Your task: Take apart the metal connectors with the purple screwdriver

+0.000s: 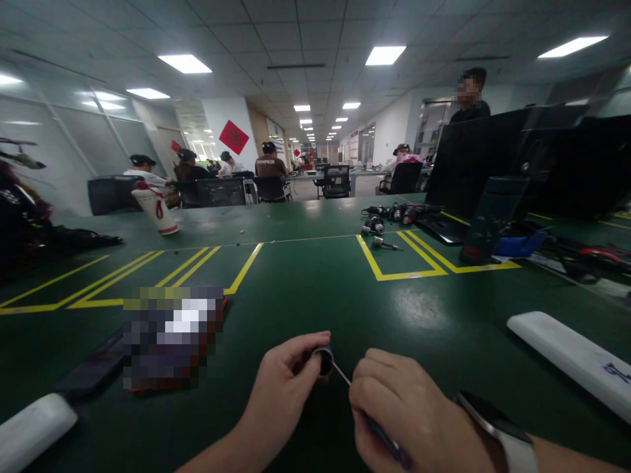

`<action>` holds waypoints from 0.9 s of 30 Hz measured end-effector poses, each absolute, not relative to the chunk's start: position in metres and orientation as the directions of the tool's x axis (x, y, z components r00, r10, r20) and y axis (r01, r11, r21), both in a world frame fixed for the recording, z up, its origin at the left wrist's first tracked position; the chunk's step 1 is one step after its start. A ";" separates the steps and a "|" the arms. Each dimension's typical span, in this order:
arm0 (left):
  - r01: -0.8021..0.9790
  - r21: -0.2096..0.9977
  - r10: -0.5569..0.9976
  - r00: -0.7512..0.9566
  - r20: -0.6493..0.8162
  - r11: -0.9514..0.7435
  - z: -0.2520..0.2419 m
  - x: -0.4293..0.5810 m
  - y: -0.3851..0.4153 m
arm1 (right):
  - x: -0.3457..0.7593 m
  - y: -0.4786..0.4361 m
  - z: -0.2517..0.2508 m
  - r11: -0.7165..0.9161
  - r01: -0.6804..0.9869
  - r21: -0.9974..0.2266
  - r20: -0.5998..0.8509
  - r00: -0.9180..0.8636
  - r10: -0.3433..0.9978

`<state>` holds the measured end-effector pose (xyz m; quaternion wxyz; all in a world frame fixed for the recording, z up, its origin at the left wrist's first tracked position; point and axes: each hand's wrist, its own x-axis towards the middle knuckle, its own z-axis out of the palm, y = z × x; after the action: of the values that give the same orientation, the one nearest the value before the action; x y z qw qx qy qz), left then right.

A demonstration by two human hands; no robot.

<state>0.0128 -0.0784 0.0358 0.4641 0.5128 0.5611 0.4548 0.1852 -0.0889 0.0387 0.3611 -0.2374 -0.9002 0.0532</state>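
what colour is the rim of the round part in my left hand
The rim looks grey, seen in the head view.

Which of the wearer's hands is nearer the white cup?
Left. The left hand sits nearer the camera than the white cup and to its right; the right hand is farther right.

Cup (pixel 156 210) left on table (pixel 296 289), bottle (pixel 493 220) right, hands (pixel 283 387) in front, between

Left fingers (pixel 306 341) in a pinch, right fingers (pixel 372 391) tightly curled
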 end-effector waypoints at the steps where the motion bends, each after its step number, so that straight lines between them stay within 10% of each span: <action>1: 0.153 0.986 0.998 -0.042 -0.054 0.060 0.036 0.013 -0.078 | 0.185 -0.089 0.038 0.884 0.383 -0.267 0.621 -0.633 0.462; 27: 0.178 0.983 0.999 -0.010 -0.048 0.049 0.036 0.013 -0.079 | 0.185 -0.090 0.038 0.901 0.354 -0.251 0.643 -0.635 0.428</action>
<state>0.0126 -0.0789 0.0362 0.4638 0.5292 0.5561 0.4423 0.1848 -0.0903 0.0384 0.3683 -0.2167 -0.9027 0.0504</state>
